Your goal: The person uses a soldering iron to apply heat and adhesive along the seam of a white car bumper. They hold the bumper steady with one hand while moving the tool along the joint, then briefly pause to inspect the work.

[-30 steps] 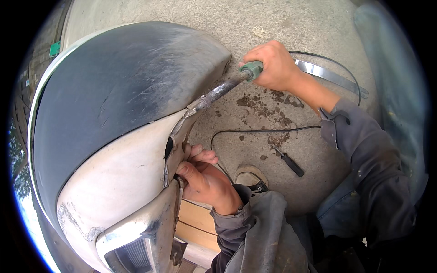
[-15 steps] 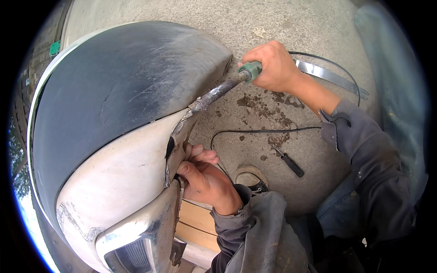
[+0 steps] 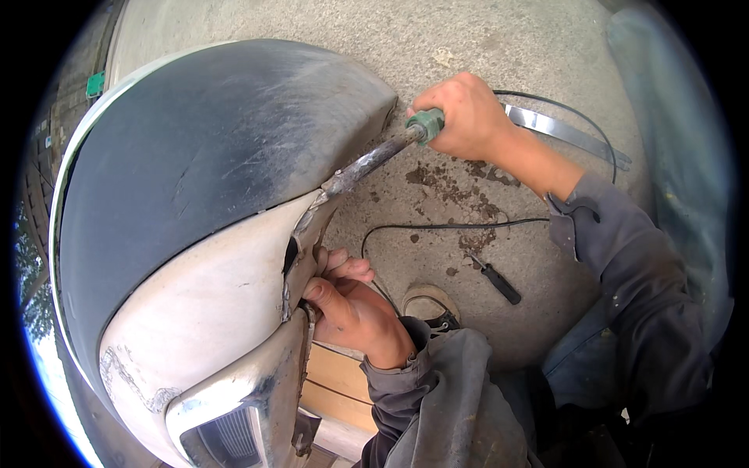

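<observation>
A large scuffed bumper with a dark grey band (image 3: 211, 132) and an off-white panel (image 3: 195, 288) fills the left. My right hand (image 3: 464, 117) is closed on the green grip (image 3: 427, 125) of a tool with a long, stained metal barrel (image 3: 370, 162). The barrel’s tip rests on the cracked, ragged edge (image 3: 308, 214) of the off-white panel. My left hand (image 3: 351, 312) grips that same edge lower down, thumb in front and fingers curled behind it, partly hidden.
Concrete ground (image 3: 507, 47) carries scattered dark flakes (image 3: 460, 195), a black cable (image 3: 437, 226), a shiny metal strip (image 3: 569, 129) and a black-handled screwdriver (image 3: 499, 282). Tan boards (image 3: 335, 382) lie beside my shoe (image 3: 429, 300). A dark blue-grey shape (image 3: 671, 117) stands at right.
My right hand and the tool have shifted slightly down and left, and the top of the bumper sits a little lower. My left hand stays where it was.
</observation>
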`<state>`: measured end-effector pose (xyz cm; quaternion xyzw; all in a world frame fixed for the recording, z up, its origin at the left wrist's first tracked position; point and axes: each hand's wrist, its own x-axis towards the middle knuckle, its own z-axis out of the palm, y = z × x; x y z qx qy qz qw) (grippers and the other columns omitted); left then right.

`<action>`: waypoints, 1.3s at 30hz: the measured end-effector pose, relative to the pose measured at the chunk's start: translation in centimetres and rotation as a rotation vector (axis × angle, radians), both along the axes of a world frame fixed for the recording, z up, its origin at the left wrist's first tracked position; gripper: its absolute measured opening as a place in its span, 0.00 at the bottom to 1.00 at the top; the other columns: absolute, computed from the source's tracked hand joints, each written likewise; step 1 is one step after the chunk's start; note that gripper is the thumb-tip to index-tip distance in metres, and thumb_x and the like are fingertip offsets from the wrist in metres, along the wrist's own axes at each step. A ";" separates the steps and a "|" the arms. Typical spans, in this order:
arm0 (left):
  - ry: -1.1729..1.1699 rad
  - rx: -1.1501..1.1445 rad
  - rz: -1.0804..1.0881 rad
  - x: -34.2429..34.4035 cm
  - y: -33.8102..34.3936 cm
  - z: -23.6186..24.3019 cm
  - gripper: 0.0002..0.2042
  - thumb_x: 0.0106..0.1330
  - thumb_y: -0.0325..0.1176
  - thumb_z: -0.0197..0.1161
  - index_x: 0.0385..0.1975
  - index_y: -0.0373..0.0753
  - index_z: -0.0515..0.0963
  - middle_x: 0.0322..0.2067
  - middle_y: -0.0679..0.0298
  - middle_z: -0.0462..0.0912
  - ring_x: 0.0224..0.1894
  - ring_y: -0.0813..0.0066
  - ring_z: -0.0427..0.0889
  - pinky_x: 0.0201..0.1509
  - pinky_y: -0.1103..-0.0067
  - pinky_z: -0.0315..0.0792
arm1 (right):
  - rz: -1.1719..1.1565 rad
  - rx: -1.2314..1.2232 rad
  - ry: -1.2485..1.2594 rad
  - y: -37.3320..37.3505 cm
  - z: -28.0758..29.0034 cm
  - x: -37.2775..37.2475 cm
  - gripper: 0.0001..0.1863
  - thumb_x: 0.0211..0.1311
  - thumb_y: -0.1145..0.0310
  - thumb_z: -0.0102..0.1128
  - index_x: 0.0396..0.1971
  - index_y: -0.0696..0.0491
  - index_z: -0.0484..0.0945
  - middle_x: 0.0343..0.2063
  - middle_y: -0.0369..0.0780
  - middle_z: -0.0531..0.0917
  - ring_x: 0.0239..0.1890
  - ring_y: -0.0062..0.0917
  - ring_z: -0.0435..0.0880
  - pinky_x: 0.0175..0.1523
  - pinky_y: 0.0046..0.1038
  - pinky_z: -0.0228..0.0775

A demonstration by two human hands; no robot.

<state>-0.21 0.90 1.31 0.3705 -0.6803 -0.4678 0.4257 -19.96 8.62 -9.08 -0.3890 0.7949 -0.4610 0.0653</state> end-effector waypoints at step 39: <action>0.018 0.006 0.007 0.1 -0.3 -0.1 0.27 0.69 0.53 0.57 0.41 0.26 0.73 0.27 0.54 0.78 0.20 0.75 0.76 0.21 0.84 0.71 | 0.028 -0.122 0.028 0.0 -0.6 -0.4 0.11 0.52 0.68 0.64 0.15 0.55 0.79 0.14 0.42 0.77 0.17 0.35 0.75 0.25 0.31 0.66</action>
